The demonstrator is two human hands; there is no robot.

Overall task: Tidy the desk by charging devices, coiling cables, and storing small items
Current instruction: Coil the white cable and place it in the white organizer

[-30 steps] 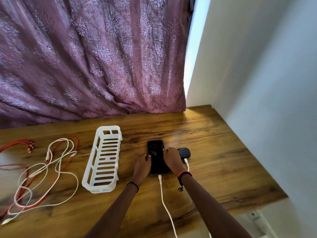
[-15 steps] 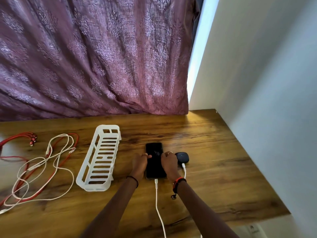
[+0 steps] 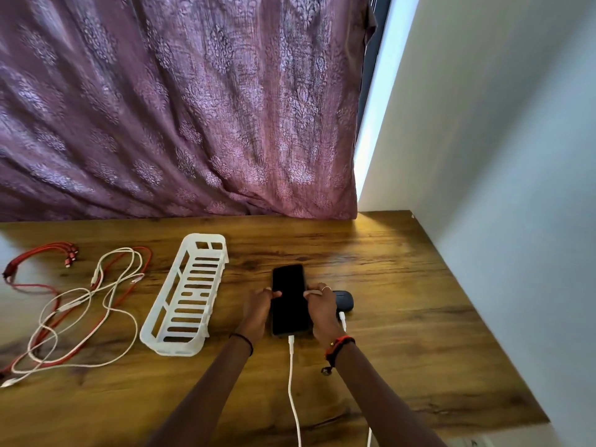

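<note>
Purple patterned curtain (image 3: 177,108) hangs behind a wooden desk (image 3: 403,333). At the left of the frame a red cable (image 3: 42,250) and a white cable (image 3: 82,291) lie loosely tangled together. Just right of them a white slotted basket (image 3: 175,347) sits empty. At lower centre the left hand (image 3: 256,309) holds the left edge of a black phone (image 3: 288,298), fingers curled, thumb on the screen. The phone lies flat on the desk, screen dark, with a charger lead (image 3: 291,382) plugged into its near end. The right hand (image 3: 322,311) grips the opposite edge the same way. Beside that hand lies a dark case (image 3: 344,300) with a second lead (image 3: 342,319) at its near end. A pale wall (image 3: 500,156) fills the right.
</note>
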